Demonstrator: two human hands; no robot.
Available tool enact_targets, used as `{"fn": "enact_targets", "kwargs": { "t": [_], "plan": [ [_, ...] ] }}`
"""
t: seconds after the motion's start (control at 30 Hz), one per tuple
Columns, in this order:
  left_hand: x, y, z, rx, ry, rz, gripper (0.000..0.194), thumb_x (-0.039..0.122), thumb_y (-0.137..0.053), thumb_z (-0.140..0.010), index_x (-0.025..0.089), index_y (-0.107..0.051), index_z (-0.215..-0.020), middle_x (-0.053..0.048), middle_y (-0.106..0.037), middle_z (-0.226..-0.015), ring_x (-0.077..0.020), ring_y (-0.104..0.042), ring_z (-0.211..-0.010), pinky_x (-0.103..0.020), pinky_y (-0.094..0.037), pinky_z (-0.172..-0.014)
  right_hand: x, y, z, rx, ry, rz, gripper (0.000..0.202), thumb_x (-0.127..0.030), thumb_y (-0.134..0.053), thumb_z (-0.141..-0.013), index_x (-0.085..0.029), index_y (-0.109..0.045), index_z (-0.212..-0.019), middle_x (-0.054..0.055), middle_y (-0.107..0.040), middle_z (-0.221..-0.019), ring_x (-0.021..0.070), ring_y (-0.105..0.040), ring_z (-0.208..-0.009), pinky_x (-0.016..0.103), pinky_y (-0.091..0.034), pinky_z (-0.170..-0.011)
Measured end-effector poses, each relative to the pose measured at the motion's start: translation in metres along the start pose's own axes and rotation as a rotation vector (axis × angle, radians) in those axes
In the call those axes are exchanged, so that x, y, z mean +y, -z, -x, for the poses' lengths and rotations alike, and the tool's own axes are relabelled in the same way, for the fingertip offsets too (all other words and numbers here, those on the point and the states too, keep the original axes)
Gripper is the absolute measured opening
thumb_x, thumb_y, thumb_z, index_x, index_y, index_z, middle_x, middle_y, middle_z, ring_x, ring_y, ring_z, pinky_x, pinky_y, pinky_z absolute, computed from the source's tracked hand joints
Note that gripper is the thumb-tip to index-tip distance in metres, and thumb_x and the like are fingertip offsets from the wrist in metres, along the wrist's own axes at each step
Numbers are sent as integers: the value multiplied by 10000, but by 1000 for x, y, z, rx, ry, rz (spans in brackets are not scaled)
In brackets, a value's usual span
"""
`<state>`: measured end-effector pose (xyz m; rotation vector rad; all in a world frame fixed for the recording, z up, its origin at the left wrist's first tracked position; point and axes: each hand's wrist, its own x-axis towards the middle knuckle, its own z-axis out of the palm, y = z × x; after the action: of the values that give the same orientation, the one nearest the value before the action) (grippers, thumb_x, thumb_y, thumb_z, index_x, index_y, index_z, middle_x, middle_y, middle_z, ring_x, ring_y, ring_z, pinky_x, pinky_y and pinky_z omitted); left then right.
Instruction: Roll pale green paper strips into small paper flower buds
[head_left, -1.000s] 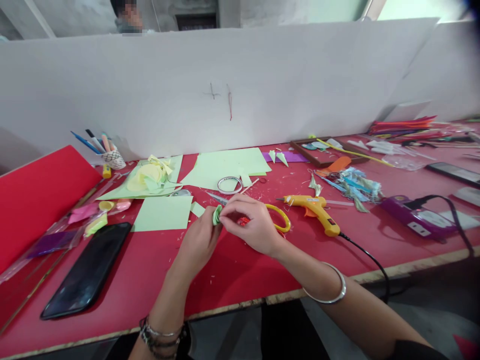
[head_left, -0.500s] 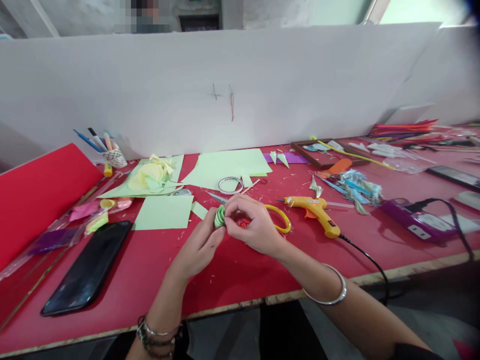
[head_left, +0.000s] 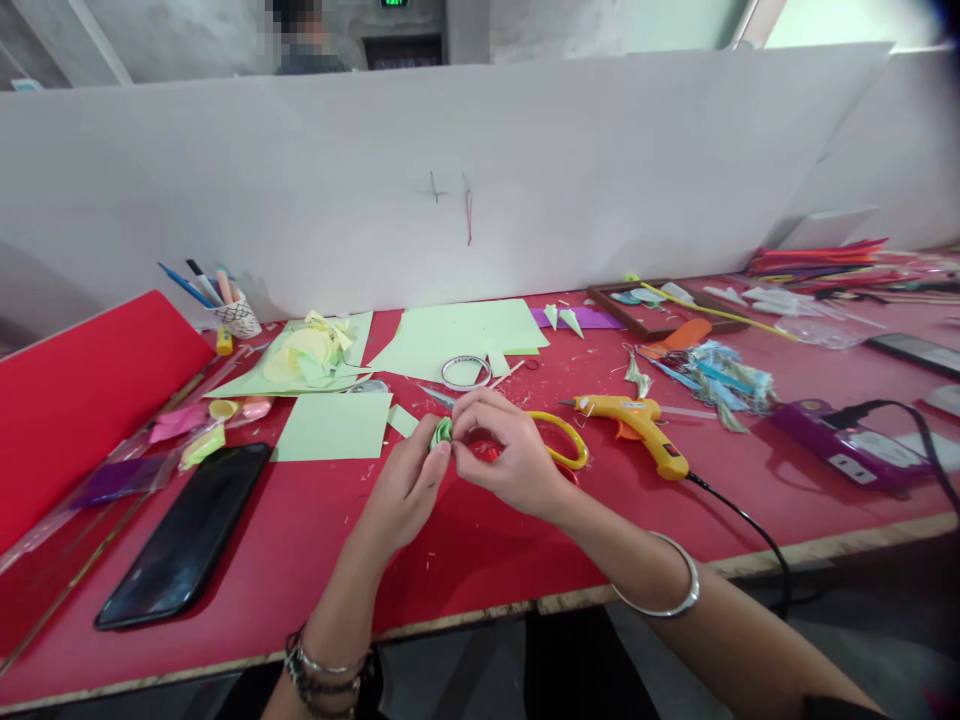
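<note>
A small coil of green paper (head_left: 441,432) is held up above the red table, near the middle of the view. My left hand (head_left: 405,485) wraps round its left side, thumb pressed against the lower edge. Thumb and fingers of my right hand (head_left: 506,450) pinch at the coil's right edge; the fingertips partly hide it. Behind and beneath the hands lie scissors with a yellow-and-red handle (head_left: 564,440), their blade pointing away to the left. A silver ring-shaped roll (head_left: 466,372) lies just beyond, beside a strip of light green paper (head_left: 403,421).
A yellow glue gun (head_left: 637,425) lies at right, its cord running to a purple power strip (head_left: 847,450). Blue tassels (head_left: 720,375) are behind it. Left are a black phone (head_left: 187,540), green sheets (head_left: 334,427) and a pen cup (head_left: 238,318). A white partition (head_left: 337,190) stands behind.
The whole view has shifted slightly. Both hands stay at the green coil; it has turned a little, and its upper folds now show differently between the fingers.
</note>
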<state>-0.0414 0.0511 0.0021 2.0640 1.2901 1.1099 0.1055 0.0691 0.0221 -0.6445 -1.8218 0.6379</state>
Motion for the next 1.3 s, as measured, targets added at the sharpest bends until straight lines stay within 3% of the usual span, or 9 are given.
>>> {"fn": "enact_targets", "kwargs": {
  "t": [0.27, 0.83, 1.0, 1.17, 1.3],
  "plan": [
    [0, 0, -2, -7, -55, -12, 214, 322, -298, -880, 190, -465, -866, 10, -473, -674, -112, -428, -585, -210, -352, -526, 0, 0, 0, -6, -17, -53, 87, -110, -514, -689, -169, -467, -644, 6, -456, -784, 81, -472, -655, 197, -432, -553],
    [11, 2, -7, -45, -94, 80, 162, 247, -307, -859, 186, -356, -717, 42, -342, -618, -87, -326, -536, -198, -284, -501, 0, 0, 0, 7, -35, -81, 112, -80, -524, -654, -168, -458, -632, 14, -465, -793, 95, -497, -725, 185, -450, -553],
    [6, 2, -5, -58, -67, 108, 138, 272, -333, -843, 188, -415, -772, 23, -405, -664, -106, -387, -587, -207, -340, -538, 0, 1, 0, 12, -35, -129, 112, -81, -501, -672, -176, -444, -653, 10, -461, -783, 106, -488, -741, 202, -447, -570],
    [7, 3, -5, -124, -41, 125, 153, 283, -329, -855, 183, -443, -869, 1, -461, -738, -130, -449, -680, -234, -388, -628, -3, 2, 1, 45, -131, -278, 53, -160, -437, -779, -184, -458, -822, 4, -459, -785, 88, -470, -671, 226, -447, -583],
    [11, 2, -6, -175, -32, 101, 155, 240, -394, -829, 181, -433, -967, 4, -469, -740, -128, -461, -672, -235, -400, -635, -3, 2, 1, 3, -139, -198, 121, -200, -493, -772, -186, -484, -892, 11, -471, -816, 101, -488, -720, 235, -454, -617]
  ]
}}
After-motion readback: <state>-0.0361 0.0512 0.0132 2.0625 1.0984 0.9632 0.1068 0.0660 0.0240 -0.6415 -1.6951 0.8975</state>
